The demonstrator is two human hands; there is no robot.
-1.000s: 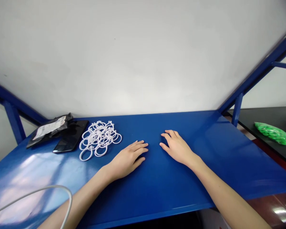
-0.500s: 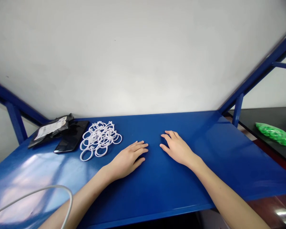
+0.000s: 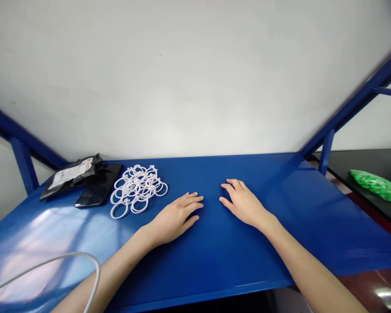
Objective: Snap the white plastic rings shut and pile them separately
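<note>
My left hand lies palm down on the blue tabletop, fingers stretched out and nothing in it. To its right, a short gap away, my right hand rests on the same surface with its fingers apart, also holding nothing. Left of my left hand sits a heap of white plastic rings with small knobs, overlapping one another. Neither hand touches the heap; the left one is nearer to it.
At the back left are a black plastic package with a white label and a flat black device. A white cable loops over my left forearm. Blue frame bars flank the table. A bag of green pieces lies on a black surface at the right.
Both hands stay in place on the table. The view has shifted very slightly; nothing was picked up or moved.
</note>
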